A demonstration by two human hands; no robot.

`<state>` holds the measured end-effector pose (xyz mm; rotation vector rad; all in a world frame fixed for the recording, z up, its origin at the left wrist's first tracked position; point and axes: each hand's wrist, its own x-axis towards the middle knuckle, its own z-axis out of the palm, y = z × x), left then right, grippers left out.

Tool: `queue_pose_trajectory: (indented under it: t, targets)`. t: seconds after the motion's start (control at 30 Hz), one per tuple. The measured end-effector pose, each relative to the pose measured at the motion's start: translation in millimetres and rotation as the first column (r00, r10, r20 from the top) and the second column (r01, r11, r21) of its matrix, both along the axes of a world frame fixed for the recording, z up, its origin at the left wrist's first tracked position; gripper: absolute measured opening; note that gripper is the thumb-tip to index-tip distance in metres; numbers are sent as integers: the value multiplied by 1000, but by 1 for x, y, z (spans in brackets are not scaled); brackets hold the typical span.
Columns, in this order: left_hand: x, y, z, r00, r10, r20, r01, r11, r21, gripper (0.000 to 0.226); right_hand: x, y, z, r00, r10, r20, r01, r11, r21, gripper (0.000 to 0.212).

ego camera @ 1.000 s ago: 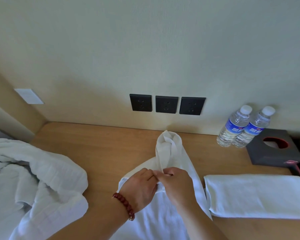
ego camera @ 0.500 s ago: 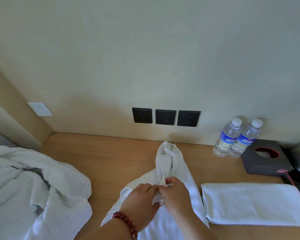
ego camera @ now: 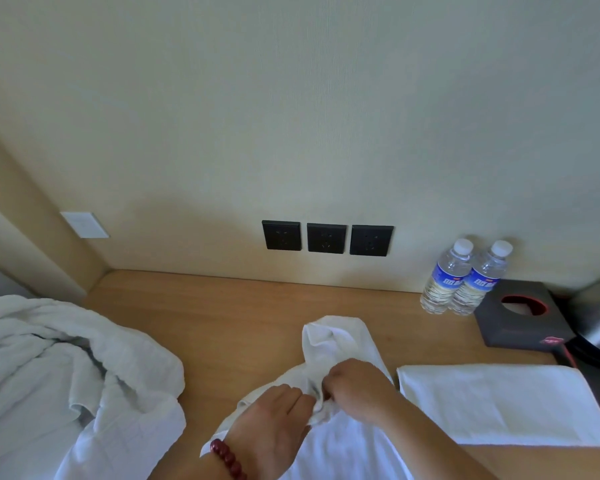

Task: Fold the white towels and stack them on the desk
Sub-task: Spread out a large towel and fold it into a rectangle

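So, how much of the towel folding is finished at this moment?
Done: one folded towel lies flat on the desk, right of the hands. In hand: the left hand and right hand both pinch the bunched middle towel, not yet folded. Left: the crumpled pile at the left is untouched, and no stack exists yet.

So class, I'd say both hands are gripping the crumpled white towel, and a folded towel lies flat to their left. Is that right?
Not quite. In the head view the folded towel lies to the right of the hands; both the left hand and right hand do grip the crumpled towel.
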<state>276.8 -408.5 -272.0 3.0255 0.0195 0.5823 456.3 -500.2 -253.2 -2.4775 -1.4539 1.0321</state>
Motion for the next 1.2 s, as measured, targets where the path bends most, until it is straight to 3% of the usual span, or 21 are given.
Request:
queue_pose_trajectory:
  t: [0.1,0.17,0.23,0.43,0.53,0.7,0.87,0.97,1.2]
  targets:
    - [-15,-2,5,996,-31,89,26,998,53,13,15,-10,-12,991,-113,77,119,988,-93,27]
    - [-25,-4,8,993,-51,105,44,997,66,18,25,-16,-19,949,-180,260,201,978,-57,27]
    - [-31,-5,8,994,-73,81,68,996,62,22,32,-17,-19,910,-240,338,251,968,11,29]
    - [-17,3,26,997,-55,53,57,998,-39,21,51,4,-1,870,-158,466,159,987,38,46]
    - [-13,14,40,998,-39,43,42,997,-61,15,79,7,14,831,-180,526,211,977,1,39]
    - [0,39,73,980,180,87,-167,975,-145,15,128,6,33,825,-452,339,437,891,125,24]
    - [17,64,107,941,288,176,-263,953,-152,4,142,16,67,816,-419,398,377,908,183,27]
    - [26,79,134,920,350,176,-329,934,-138,17,144,20,102,803,-400,442,366,916,163,30]
    - [39,86,198,880,442,173,-400,887,-230,20,156,9,192,730,-565,385,470,824,317,14]
